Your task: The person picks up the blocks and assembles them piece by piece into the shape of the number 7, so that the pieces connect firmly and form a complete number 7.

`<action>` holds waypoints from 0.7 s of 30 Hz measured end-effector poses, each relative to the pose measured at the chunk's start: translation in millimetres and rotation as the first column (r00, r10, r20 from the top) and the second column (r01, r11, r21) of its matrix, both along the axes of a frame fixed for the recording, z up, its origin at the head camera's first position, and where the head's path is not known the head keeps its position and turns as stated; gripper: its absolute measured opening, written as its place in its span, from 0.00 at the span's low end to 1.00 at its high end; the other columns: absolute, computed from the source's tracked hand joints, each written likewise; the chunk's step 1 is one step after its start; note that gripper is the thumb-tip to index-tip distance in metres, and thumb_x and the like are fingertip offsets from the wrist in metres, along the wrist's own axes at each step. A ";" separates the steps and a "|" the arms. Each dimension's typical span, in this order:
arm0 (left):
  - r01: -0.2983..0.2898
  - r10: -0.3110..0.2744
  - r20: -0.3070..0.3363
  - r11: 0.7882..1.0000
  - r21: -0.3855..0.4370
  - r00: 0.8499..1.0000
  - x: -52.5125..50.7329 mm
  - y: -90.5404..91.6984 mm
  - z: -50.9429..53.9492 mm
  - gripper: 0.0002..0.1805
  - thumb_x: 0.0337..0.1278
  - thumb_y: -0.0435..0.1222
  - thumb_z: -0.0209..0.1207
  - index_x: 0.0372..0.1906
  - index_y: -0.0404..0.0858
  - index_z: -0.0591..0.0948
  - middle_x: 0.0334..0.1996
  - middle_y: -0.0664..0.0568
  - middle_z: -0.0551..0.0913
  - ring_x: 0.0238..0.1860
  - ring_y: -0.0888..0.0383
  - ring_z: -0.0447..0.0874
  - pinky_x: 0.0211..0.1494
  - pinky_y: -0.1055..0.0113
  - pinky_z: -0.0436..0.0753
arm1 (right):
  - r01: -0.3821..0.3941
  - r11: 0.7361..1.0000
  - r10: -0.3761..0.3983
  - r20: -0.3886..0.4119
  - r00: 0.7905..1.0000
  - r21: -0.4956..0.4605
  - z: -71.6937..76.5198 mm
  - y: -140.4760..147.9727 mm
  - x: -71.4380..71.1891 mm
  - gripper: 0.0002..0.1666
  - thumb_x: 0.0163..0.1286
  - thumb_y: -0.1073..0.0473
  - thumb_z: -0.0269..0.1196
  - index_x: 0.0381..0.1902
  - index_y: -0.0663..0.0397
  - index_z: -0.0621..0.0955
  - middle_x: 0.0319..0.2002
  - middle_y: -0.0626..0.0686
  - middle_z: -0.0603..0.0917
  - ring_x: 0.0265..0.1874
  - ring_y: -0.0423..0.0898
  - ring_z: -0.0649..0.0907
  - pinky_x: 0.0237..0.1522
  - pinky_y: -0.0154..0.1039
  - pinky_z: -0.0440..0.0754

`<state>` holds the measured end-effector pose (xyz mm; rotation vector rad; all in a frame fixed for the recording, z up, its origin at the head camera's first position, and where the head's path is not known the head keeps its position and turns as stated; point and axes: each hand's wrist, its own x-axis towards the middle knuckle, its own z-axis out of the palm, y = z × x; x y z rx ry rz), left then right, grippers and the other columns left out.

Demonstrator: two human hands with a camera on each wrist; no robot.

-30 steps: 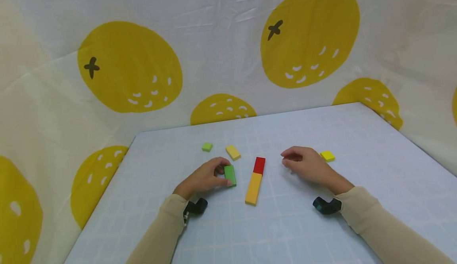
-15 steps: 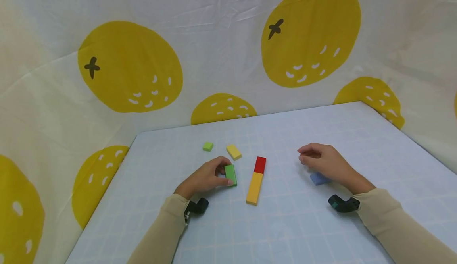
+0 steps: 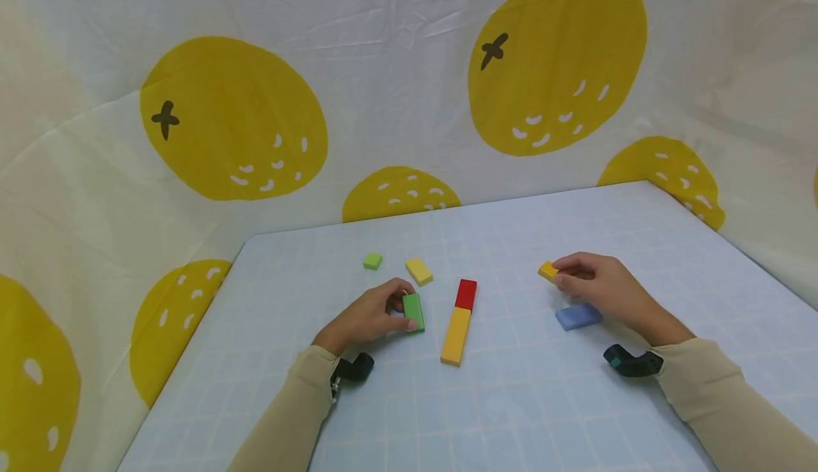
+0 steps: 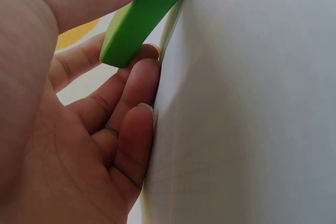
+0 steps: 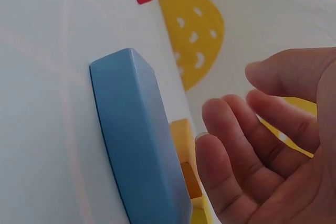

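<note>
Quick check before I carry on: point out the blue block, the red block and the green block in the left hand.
Blue block [image 3: 577,316]: head view, on its top face.
Red block [image 3: 466,294]: head view, middle of its top face.
Green block [image 3: 412,309]: head view, on its top face.

From the head view I look forward and down, from farthest off, across the worktop [image 3: 505,408] to the curtain [image 3: 396,103]. My left wrist view sits close by the left hand [image 4: 89,124], turned sideways, sharing the green block [image 4: 139,22] with the head view. My right wrist view, likewise tipped and near the right hand [image 5: 283,156], shares the blue block [image 5: 139,140].
</note>
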<state>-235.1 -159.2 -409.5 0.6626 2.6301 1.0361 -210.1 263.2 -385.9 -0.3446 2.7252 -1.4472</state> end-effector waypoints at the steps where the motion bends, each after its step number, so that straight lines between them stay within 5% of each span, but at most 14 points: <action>1: -0.002 0.002 0.002 1.000 -0.003 1.000 -0.1 -0.1 -0.2 0.27 0.54 0.46 0.73 0.57 0.50 0.75 0.43 0.58 0.79 0.46 0.58 0.76 0.53 0.61 0.78 | 0.002 1.000 -0.002 0.001 1.000 0.009 0.0 1.3 0.2 0.27 0.73 0.48 0.64 0.60 0.62 0.78 0.51 0.61 0.84 0.43 0.53 0.84 0.41 0.38 0.84; 17: -0.008 0.008 0.023 1.000 -0.001 1.000 0.9 1.1 0.4 0.27 0.55 0.46 0.72 0.58 0.55 0.74 0.38 0.55 0.80 0.41 0.55 0.77 0.46 0.59 0.78 | 0.060 0.990 -0.061 0.001 0.998 0.130 -8.6 23.0 1.5 0.30 0.72 0.41 0.63 0.58 0.59 0.79 0.45 0.55 0.85 0.43 0.52 0.81 0.41 0.30 0.80; 21: -0.003 0.003 0.019 1.000 0.005 1.000 1.8 1.1 -0.1 0.26 0.55 0.46 0.72 0.58 0.55 0.74 0.37 0.55 0.80 0.40 0.56 0.77 0.46 0.60 0.78 | 0.066 0.984 -0.070 0.019 0.997 0.165 -13.3 26.1 1.4 0.30 0.71 0.41 0.63 0.58 0.58 0.79 0.47 0.55 0.85 0.46 0.52 0.80 0.45 0.35 0.82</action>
